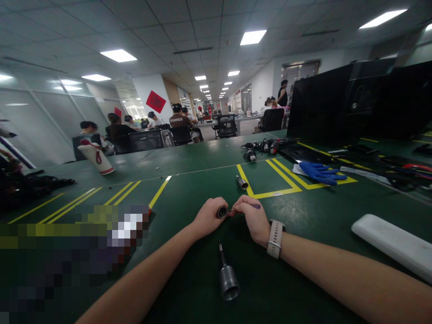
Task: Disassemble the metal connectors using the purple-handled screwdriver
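Observation:
My left hand [209, 217] is closed around a short metal socket [221, 212], whose round hollow end faces me. Close beside it, my right hand [251, 218] pinches a thin tool with a purple end [257, 206]; its slim shaft points toward the socket. Whether the tip touches the socket I cannot tell. On the green table in front of me lies a larger metal socket with a long thin shank [229, 281], its open end toward me. Beyond my hands rests another small metal socket piece [242, 182], by the yellow tape.
A blue glove [320, 173] and power tools [266, 146] lie farther back. To the right are a white rounded case [393, 240] and black monitors [337, 103]. A paper cup [97, 157] stands tilted in view at left. Several people sit at desks beyond the table [199, 157].

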Motion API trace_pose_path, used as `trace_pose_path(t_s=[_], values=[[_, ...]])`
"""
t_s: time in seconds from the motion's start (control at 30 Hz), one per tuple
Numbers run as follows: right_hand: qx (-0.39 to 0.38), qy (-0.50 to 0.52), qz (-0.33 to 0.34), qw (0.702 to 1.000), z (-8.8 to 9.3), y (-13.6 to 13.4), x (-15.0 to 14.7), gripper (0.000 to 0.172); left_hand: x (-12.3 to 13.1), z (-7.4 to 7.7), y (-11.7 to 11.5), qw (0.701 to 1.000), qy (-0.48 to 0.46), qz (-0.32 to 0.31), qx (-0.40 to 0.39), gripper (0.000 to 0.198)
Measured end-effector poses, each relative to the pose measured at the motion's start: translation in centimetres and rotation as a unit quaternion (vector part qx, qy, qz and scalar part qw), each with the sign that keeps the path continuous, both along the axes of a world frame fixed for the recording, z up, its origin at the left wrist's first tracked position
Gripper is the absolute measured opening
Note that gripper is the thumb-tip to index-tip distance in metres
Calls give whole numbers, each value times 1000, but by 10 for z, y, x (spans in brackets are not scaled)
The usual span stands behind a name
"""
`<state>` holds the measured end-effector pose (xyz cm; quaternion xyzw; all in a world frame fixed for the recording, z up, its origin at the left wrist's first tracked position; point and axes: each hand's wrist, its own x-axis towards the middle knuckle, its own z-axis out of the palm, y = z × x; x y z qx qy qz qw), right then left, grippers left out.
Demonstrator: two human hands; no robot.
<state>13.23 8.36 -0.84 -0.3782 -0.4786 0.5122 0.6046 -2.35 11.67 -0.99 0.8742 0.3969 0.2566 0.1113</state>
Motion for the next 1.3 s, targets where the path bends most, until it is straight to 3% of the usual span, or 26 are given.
trace_pose_path(t_s=[0.3, 0.57, 0.97, 1.3], values=[[-28, 45, 10, 999, -4, 5, -1, 15, 1, 1, 1, 1000, -18, -16, -19, 19], [-1, 17, 3, 1000, -4, 2, -2, 15, 0, 0, 1, 1000, -3, 26, 8, 7], [-28, 51, 27, 998, -4, 10, 1, 16, 1, 2, 0, 1000, -12, -23, -9, 22], [5, 24, 12, 1000, -4, 4, 1, 16, -1, -1, 3, 1000, -14, 9, 1, 10]])
